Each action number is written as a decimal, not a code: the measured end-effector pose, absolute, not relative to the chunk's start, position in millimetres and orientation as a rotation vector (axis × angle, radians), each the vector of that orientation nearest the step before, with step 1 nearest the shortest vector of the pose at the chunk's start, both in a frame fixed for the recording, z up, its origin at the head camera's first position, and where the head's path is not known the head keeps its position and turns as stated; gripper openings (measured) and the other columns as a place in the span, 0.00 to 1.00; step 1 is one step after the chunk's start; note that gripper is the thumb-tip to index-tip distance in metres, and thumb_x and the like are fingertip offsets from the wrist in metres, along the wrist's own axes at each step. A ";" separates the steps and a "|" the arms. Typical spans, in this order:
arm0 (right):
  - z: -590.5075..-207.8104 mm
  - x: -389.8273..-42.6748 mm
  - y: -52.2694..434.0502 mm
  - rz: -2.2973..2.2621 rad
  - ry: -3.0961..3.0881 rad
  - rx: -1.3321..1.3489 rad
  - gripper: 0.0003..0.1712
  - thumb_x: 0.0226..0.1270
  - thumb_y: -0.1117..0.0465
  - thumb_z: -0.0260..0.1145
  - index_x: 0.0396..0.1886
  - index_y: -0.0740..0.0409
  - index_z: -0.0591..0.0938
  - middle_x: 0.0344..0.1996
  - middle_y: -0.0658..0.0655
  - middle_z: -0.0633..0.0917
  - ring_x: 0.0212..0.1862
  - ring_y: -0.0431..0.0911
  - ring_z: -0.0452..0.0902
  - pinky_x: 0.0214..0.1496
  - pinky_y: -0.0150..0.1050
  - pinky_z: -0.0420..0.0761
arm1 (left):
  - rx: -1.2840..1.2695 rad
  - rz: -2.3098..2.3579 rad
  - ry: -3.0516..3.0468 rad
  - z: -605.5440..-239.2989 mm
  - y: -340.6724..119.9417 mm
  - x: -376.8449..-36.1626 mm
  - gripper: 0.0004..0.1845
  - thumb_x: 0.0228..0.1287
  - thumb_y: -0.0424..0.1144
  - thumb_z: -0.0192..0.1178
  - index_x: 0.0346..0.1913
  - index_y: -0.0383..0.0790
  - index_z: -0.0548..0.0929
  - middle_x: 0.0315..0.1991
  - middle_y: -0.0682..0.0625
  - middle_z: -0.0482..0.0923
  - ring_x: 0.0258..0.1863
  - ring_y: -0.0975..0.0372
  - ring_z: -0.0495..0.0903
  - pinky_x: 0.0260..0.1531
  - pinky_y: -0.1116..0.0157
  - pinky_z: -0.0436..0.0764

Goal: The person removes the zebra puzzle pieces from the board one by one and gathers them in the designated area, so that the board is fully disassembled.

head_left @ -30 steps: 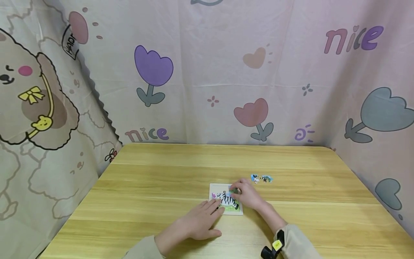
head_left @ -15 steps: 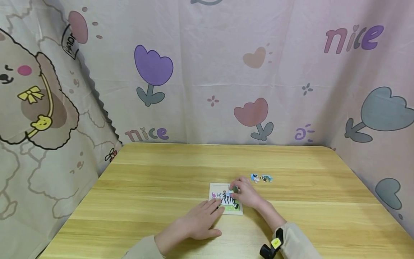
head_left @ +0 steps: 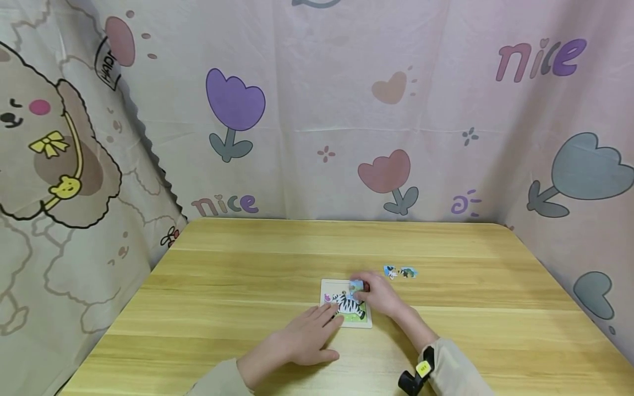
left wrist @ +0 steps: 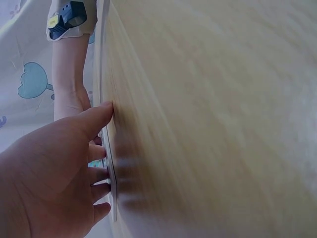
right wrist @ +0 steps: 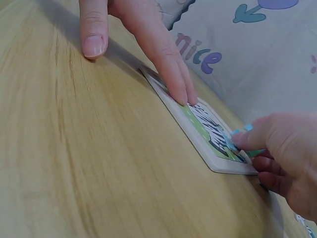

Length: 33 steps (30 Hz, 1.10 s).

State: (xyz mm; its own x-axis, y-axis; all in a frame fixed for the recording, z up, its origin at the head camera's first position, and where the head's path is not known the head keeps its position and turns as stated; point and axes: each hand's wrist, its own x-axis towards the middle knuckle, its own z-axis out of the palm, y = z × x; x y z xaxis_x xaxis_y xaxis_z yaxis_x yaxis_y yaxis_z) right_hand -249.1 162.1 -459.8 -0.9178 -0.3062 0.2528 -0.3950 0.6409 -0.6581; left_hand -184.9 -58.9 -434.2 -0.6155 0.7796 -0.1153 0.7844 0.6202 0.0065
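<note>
A small square zebra puzzle board (head_left: 329, 288) (right wrist: 198, 141) lies near the middle of the wooden table (head_left: 247, 275). My left hand (head_left: 302, 341) (left wrist: 54, 168) rests flat, its straight fingers pressing the board's near left corner. My right hand (head_left: 378, 296) (right wrist: 282, 153) pinches a light blue puzzle piece (head_left: 356, 285) (right wrist: 241, 135) over the board's far right corner. Two loose pieces (head_left: 400, 272) lie on the table just right of the board.
Patterned cloth (head_left: 346, 110) hangs behind the table and along both sides. Bare wood stretches to the left, right and far side of the board. A black wrist device (head_left: 415, 379) sits on my right sleeve.
My right hand has shifted slightly left and away, and the blue piece in its fingers now shows above the board's far right corner. The left hand has stayed in place.
</note>
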 end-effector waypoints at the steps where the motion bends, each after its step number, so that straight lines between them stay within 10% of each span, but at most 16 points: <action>1: -460.2 -249.7 162.4 1.144 -2.734 0.595 0.19 0.52 0.70 0.69 0.47 0.61 0.81 0.42 0.59 0.81 0.40 0.49 0.75 0.42 0.45 0.78 | 1.322 -0.064 2.729 -433.9 -58.9 -184.8 0.39 0.64 0.63 0.46 0.70 0.42 0.58 0.71 0.43 0.51 0.70 0.53 0.51 0.66 0.57 0.56; 11: -458.9 -252.9 174.9 1.397 -2.643 0.541 0.17 0.58 0.69 0.65 0.48 0.64 0.79 0.23 0.49 0.75 0.27 0.41 0.69 0.26 0.32 0.73 | 1.319 -0.066 2.729 -431.4 -58.6 -184.5 0.39 0.63 0.63 0.47 0.70 0.42 0.59 0.71 0.43 0.51 0.69 0.53 0.52 0.66 0.57 0.56; 33: -452.9 -247.7 285.3 1.697 -2.458 0.069 0.22 0.62 0.61 0.64 0.52 0.71 0.76 0.24 0.49 0.76 0.25 0.40 0.71 0.23 0.30 0.75 | 1.321 -0.037 2.723 -433.6 -59.4 -183.2 0.38 0.64 0.62 0.47 0.70 0.42 0.59 0.71 0.44 0.51 0.70 0.54 0.51 0.66 0.57 0.56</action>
State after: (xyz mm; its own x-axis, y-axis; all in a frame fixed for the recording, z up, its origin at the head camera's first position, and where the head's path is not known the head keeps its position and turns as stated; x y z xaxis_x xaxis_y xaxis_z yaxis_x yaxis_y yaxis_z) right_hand -247.7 285.3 -452.9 -0.9870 0.0495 0.1526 -0.1252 0.3576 -0.9255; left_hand -183.2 -59.4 -433.6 -0.6137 0.7814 -0.1132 0.7842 0.6199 0.0278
